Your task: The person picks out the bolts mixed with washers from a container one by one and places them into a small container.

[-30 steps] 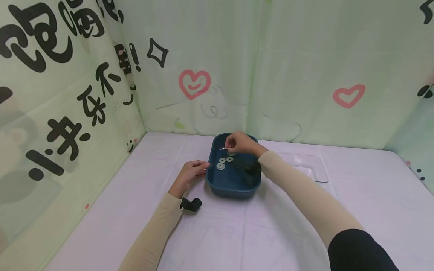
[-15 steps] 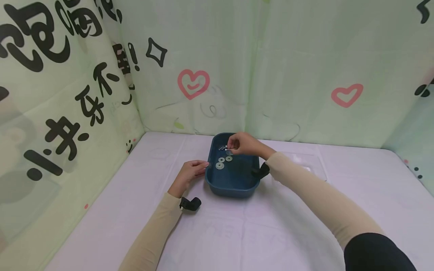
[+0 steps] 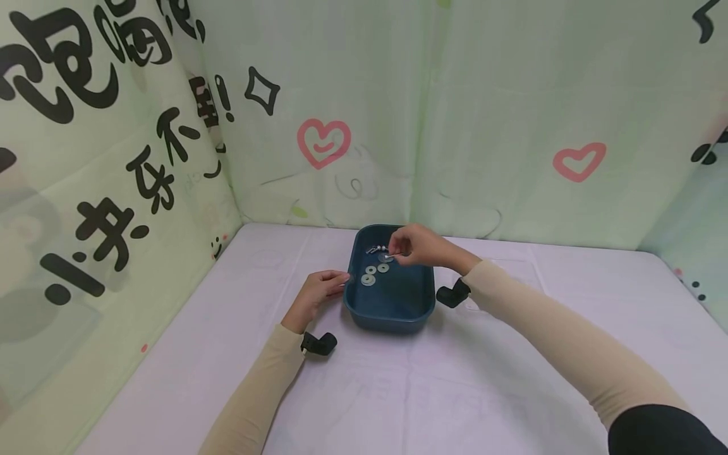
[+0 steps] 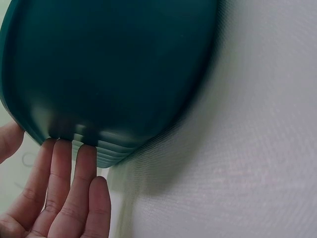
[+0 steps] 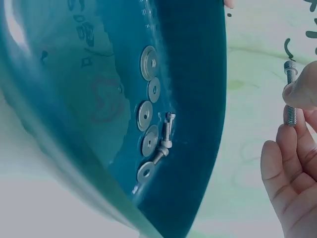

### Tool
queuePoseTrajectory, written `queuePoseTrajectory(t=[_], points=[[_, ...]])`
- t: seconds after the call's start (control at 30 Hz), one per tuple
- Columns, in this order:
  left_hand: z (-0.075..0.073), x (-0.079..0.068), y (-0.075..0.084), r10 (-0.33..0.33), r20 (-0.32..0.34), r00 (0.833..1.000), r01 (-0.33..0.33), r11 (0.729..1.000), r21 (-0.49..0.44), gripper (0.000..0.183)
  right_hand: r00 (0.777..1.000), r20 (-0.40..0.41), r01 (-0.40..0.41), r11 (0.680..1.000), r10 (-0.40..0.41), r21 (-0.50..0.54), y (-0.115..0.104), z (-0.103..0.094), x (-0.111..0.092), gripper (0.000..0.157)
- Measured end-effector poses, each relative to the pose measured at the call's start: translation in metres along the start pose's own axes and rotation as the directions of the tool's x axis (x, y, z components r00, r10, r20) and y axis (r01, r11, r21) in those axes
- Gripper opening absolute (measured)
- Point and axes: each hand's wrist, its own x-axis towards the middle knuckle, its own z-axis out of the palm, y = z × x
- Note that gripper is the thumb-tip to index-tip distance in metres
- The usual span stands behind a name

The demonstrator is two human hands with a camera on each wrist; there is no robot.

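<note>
A dark blue plastic tub [image 3: 395,303] sits near the back of the table. My left hand [image 3: 318,294] holds its left side, with the thumb at the rim and the fingers [image 4: 60,163] nearly straight against the outer wall. Above the tub, my right hand [image 3: 421,245] pinches a silver socket-head bolt [image 5: 290,66] between thumb and fingers, its head and threaded end both showing. Inside the tub, several flat washers [image 5: 144,115] lie in an uneven row. Beside them in the right wrist view rest a few more bolts [image 5: 169,126], close together.
A clear plastic tray [image 3: 520,272] lies on the table to the right, partly behind the right forearm. The white tablecloth [image 3: 364,392] spreads in front of the tub. A pale green printed curtain [image 3: 483,114] hangs right behind the table.
My right hand has moved right with the bolt, away from the loose bolts, which show more now. The right forearm has swung right over the clear tray. My left hand stays at the tub.
</note>
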Motion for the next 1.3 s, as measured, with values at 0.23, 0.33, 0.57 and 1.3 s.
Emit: queuePoseTrajectory(t=[0.23,0.33,0.57,1.3], points=[[-0.001,-0.001,0.0,0.003,0.005,1.0,-0.003,1.0,0.0,0.032,1.0,-0.014,-0.015,1.0,0.015,-0.004,-0.001,-0.01,-0.016,0.008],[-0.001,-0.001,0.001,0.001,0.002,1.0,-0.001,1.0,-0.005,0.032,0.999,-0.019,-0.029,1.0,0.029,-0.004,0.0,-0.015,-0.023,0.008],[0.0,0.001,-0.001,0.0,-0.003,1.0,0.0,1.0,-0.003,0.032,0.998,-0.043,-0.052,0.999,0.052,-0.004,0.007,-0.027,-0.04,0.008],[0.0,-0.025,0.025,-0.014,0.025,1.0,0.014,1.0,0.008,0.034,0.975,-0.157,-0.178,0.977,0.159,-0.118,0.041,-0.068,-0.098,0.012]])
